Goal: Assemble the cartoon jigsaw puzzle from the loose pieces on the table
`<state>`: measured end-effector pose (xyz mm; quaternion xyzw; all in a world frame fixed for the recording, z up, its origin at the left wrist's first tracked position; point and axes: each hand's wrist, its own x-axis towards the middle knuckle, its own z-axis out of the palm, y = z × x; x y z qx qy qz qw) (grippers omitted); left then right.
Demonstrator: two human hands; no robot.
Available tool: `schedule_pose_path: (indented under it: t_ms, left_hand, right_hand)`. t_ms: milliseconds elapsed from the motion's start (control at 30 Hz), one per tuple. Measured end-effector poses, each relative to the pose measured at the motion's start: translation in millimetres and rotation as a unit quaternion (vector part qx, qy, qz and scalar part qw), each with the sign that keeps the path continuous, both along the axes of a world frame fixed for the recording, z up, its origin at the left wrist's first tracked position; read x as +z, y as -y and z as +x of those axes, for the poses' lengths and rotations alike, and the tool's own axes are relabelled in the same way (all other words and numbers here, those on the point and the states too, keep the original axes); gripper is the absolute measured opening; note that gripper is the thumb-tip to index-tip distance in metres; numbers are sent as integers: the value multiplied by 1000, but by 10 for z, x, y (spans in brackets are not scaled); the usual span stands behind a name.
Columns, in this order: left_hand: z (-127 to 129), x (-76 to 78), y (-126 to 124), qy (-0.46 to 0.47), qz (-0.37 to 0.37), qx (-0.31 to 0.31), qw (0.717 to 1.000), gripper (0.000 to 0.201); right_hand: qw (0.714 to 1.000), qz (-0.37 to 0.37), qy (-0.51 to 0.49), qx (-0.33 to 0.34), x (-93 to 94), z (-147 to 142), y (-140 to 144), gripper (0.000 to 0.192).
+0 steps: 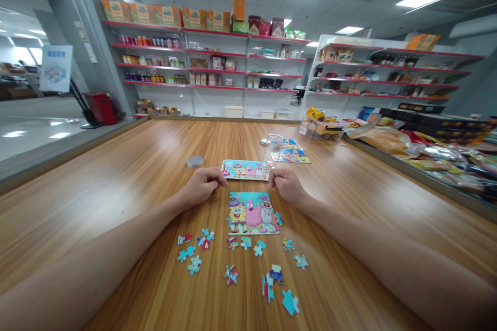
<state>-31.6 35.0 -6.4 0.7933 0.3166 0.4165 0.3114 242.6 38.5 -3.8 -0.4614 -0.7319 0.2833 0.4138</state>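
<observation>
Cartoon puzzle card (244, 169) pinched between left hand (202, 186), right hand (285, 185).

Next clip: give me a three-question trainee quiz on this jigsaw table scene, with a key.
1. True or false: the partly built puzzle lies nearer the person than the picture card.
2. Which hand is nearer the round metal lid? A) left hand B) right hand C) neither
3. Fill in: the loose pieces lie on the wooden ____.

Key
1. True. The card lies beyond it, with a hand at each lower corner of the card.
2. A. The lid sits just beyond the left hand.
3. Table. The pieces are scattered below the built part, nearest the person.
</observation>
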Motion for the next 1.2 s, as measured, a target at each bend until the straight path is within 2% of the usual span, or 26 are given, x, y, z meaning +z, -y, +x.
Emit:
schedule_pose_path:
  t_ms: [67,133,200,267,367,467,667,767,833,900,933,1000,1100,1167,1200]
  left_hand:
    - [-28,1,-1,1,-19,-7,1000,20]
    - [-39,23,31,-5,-15,-17,1000,19]
    - [-28,64,91,-27,24,-33,999,18]
    - [0,107,160,-72,88,-60,992,18]
    - [54,148,237,-163,156,-124,966,30]
    - [95,155,255,-217,182,-166,945,32]
    - [116,126,226,-224,176,-143,948,31]
    - [124,103,223,-231,173,-138,947,31]
    - [129,91,218,-231,176,-136,947,31]
    - [133,85,208,-228,180,-135,947,31]
    - [134,83,202,-229,180,-135,947,31]
    - [140,84,191,-238,176,-135,946,31]
    - [156,85,187,-252,171,-130,944,31]
    - [172,87,194,-254,172,-125,944,31]
    - [180,89,197,-254,173,-124,943,31]
  right_hand:
    - [999,-33,7,25,38,11,-1,15]
    - [986,-131,13,102,113,63,-11,12]
    - [940,-263,30,215,215,150,-30,11]
    - [891,-341,95,285,319,235,-47,23]
    - [845,-376,254,284,430,291,-39,37]
    - [806,-396,351,265,480,268,1,41]
    - [715,-449,450,289,542,102,185,43]
    - [715,-433,475,274,613,-60,384,49]
    - [734,-377,499,264,707,-146,551,54]
    - [738,-311,543,251,835,-186,724,57]
    - [732,-296,561,248,900,-190,803,57]
    - [702,-296,597,253,996,-187,932,54]
    - [666,-303,631,256,993,-222,1026,50]
    - [666,-287,638,259,919,-294,1043,48]
    - [675,-263,634,272,881,-341,1049,47]
